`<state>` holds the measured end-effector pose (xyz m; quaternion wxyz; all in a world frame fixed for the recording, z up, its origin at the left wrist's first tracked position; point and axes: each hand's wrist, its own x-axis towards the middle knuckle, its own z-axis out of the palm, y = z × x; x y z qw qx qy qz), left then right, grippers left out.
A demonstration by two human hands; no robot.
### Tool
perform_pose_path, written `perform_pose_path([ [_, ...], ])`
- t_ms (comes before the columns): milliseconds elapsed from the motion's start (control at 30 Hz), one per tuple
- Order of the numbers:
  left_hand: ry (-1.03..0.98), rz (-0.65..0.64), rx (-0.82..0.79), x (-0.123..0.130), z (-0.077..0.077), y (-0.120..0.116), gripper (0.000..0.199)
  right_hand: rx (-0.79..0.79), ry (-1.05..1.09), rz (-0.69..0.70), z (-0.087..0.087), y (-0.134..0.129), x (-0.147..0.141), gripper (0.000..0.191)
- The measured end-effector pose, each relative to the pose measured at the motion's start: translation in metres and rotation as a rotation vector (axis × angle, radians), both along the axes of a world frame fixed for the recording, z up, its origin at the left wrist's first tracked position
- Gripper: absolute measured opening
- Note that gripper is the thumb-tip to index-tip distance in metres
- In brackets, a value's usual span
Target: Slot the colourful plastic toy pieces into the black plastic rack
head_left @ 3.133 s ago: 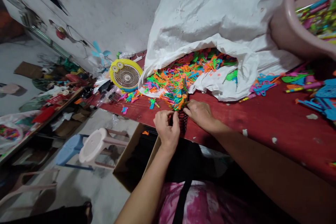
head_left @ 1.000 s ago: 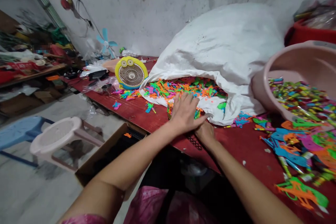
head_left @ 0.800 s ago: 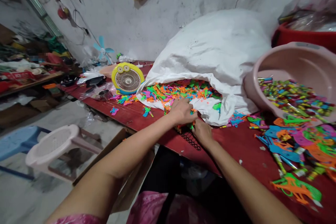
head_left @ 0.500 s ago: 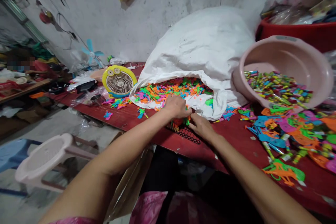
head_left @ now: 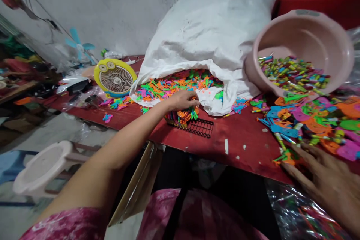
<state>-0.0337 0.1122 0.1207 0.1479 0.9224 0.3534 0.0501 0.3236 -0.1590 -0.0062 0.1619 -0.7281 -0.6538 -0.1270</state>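
Note:
My left hand [head_left: 184, 100] curls over a packed bunch of small colourful plastic pieces [head_left: 184, 117], its fingertips partly hidden. The bunch stands at the left part of a black plastic grid rack [head_left: 201, 127], whose right part shows bare. Far to the right, my right hand [head_left: 323, 174] is open, fingers stretched out and apart. Its fingertips are at an orange and green plastic piece [head_left: 287, 157], beside a pile of larger bright plastic pieces [head_left: 312, 120] mixed with small striped tubes.
Behind the rack, a big white sack [head_left: 208, 26] spills small coloured pieces. A pink basin [head_left: 303, 33] holds many striped tubes. A yellow fan [head_left: 116, 78] stands left on the red table [head_left: 225, 138]. A pale stool [head_left: 47, 165] is on the floor; a clear bag lies below right.
My right hand has left the rack and moved right to the pile of larger pieces. My left hand stays over the bunch. The view has tilted down, and more of the rack shows.

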Motion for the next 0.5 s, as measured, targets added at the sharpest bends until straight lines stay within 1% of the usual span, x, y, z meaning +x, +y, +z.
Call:
perform_pose_path([
  [67, -0.025, 0.054, 0.012, 0.001, -0.001, 0.001, 0.035, -0.045, -0.039, 0.007, -0.009, -0.005, 0.004, 0.072],
  [133, -0.041, 0.069, 0.011, 0.001, -0.002, 0.002, 0.034, -0.069, -0.050, 0.044, -0.012, -0.004, 0.003, 0.068],
  [233, -0.020, 0.034, -0.002, 0.001, -0.002, 0.001, 0.029, -0.109, -0.032, 0.108, -0.008, 0.002, -0.001, 0.065],
  [333, 0.062, -0.010, -0.009, 0.001, -0.001, 0.000, 0.027, -0.140, -0.020, 0.130, -0.003, 0.007, -0.004, 0.068],
  [400, 0.129, -0.036, 0.016, 0.003, 0.000, 0.000, 0.028, -0.147, -0.003, 0.146, -0.001, 0.007, -0.003, 0.068],
  [433, 0.159, -0.042, 0.035, 0.004, 0.000, 0.001, 0.028, -0.156, 0.017, 0.166, -0.001, 0.007, -0.002, 0.067],
  [500, 0.199, -0.037, 0.065, 0.006, 0.000, 0.001, 0.028, -0.145, 0.075, 0.152, -0.001, 0.008, 0.002, 0.059],
])
